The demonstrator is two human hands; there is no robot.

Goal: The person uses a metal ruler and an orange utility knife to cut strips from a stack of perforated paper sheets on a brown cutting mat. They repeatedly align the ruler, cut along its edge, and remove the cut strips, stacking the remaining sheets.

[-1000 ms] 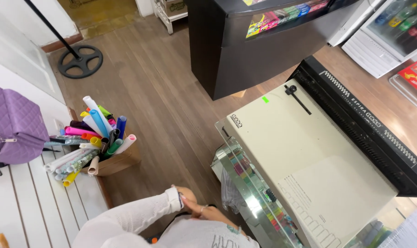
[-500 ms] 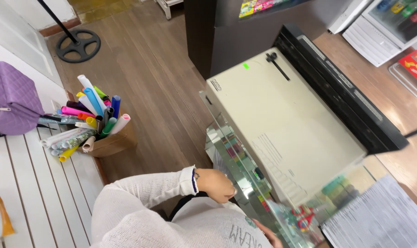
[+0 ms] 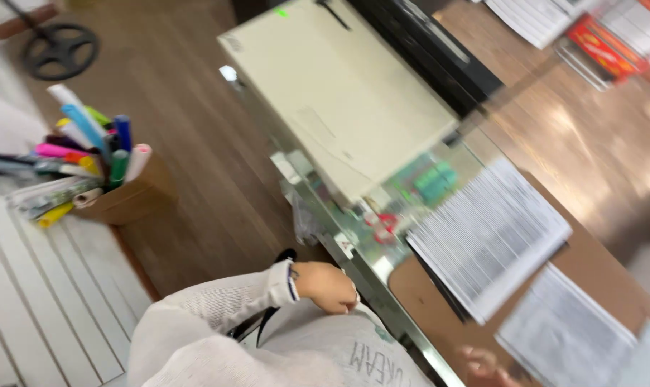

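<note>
Grey knit cloth of the person's pale sweatshirt (image 3: pixel 325 351) lies under the left hand (image 3: pixel 326 287). The hand's fingers are curled inward against the chest, and whether they pinch the fabric or just rest on it cannot be told. The hand sits just beside the metal-trimmed edge of the glass-topped counter (image 3: pixel 371 276), with a thin black strap (image 3: pixel 257 326) hanging close below the wrist.

The right hand (image 3: pixel 482 364) shows only as a blur at the bottom edge, so I cannot tell if it is spread or closed. It is near a loose white sheet of printed paper (image 3: pixel 565 326) on the brown counter top. A thicker stack of printed pages (image 3: pixel 486 233) overhangs the glass beside it.

Further out, red-handled scissors (image 3: pixel 383 223) lie under the glass, and a large beige flat-lidded machine (image 3: pixel 339 100) fills the counter's far end. A brown cardboard box of coloured rolled sheets (image 3: pixel 128 201) stands on the wooden floor (image 3: pixel 196 143).

The likely risks are small. The strap could snag the counter's corner, a knuckle could knock its hard edge, and a careless sweep could push the overhanging pages off.
</note>
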